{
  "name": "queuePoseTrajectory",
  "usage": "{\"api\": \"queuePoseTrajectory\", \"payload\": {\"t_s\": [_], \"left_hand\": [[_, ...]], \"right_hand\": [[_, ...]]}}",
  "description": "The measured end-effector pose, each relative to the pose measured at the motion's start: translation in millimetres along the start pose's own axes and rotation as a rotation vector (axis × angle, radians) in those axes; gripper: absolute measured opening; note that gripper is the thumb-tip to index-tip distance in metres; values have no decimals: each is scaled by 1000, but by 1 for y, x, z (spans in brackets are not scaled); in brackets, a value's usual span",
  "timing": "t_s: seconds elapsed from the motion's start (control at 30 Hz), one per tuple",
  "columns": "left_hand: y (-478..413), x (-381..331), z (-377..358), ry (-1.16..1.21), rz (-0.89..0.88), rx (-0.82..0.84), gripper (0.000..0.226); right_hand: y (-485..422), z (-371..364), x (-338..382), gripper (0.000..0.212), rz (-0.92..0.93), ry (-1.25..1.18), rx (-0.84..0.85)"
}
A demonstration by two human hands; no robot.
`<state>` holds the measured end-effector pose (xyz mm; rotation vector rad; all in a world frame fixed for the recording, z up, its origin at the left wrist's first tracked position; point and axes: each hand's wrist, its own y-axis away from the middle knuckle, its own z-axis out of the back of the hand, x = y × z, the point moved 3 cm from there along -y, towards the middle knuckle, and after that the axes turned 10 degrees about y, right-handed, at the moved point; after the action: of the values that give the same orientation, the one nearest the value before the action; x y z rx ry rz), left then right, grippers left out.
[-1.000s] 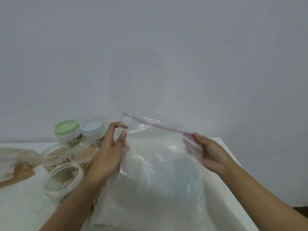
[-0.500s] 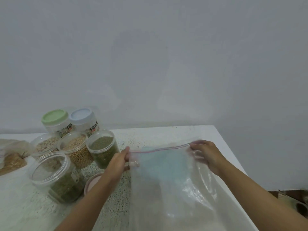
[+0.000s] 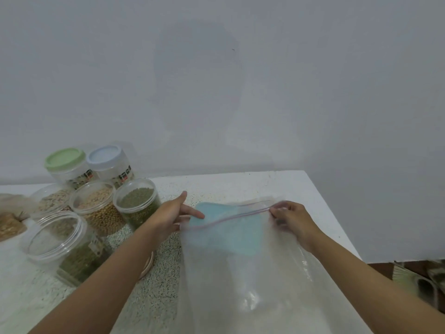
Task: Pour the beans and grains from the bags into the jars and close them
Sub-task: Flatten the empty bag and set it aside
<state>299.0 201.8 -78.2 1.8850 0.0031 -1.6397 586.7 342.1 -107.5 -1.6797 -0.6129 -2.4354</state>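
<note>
A large clear zip bag [image 3: 252, 273] lies flat on the white table [image 3: 240, 184], and nothing shows inside it. My right hand [image 3: 291, 220] pinches its top right corner at the red zip line. My left hand [image 3: 171, 218] is at the top left corner with thumb and fingers stretched out. A light blue lid [image 3: 226, 227] shows through the bag. Open jars stand to the left: mung beans [image 3: 137, 203], soybeans [image 3: 96, 208], pale grain [image 3: 50, 201] and a nearer jar [image 3: 60, 247] with green beans low inside.
Two closed jars, one with a green lid [image 3: 65, 160] and one with a blue lid [image 3: 106, 157], stand at the back by the wall. A bag of brown grain [image 3: 9, 225] lies at far left. A beige lid [image 3: 148, 263] peeks from under my left forearm. The table's right edge is close.
The bag went from held upright in the air down flat onto the table. My left hand loosened from its grip on the corner and spread its fingers. My right hand kept its pinch.
</note>
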Motion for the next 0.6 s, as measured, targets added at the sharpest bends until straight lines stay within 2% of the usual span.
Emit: {"api": "queuePoseTrajectory", "payload": {"t_s": [0.13, 0.23, 0.3, 0.43, 0.5, 0.6], "left_hand": [[-12, -10, -3, -169, -98, -67, 12], [-21, -8, -6, -292, -93, -55, 19], [-24, -6, -7, -359, -94, -19, 14], [-23, -11, -8, -343, -146, 54, 11], [-15, -24, -9, -323, -230, 79, 8], [-1, -57, -6, -423, -447, 20, 9]], "right_hand": [[-2, 1, 2, 6, 75, 19, 106], [-4, 2, 0, 5, 83, 4, 104], [-5, 1, -2, 6, 85, 1, 94], [-7, 2, -5, 4, 56, -40, 88], [-10, 3, -4, 9, 22, -79, 103], [-14, 6, -1, 12, 11, -129, 105]]}}
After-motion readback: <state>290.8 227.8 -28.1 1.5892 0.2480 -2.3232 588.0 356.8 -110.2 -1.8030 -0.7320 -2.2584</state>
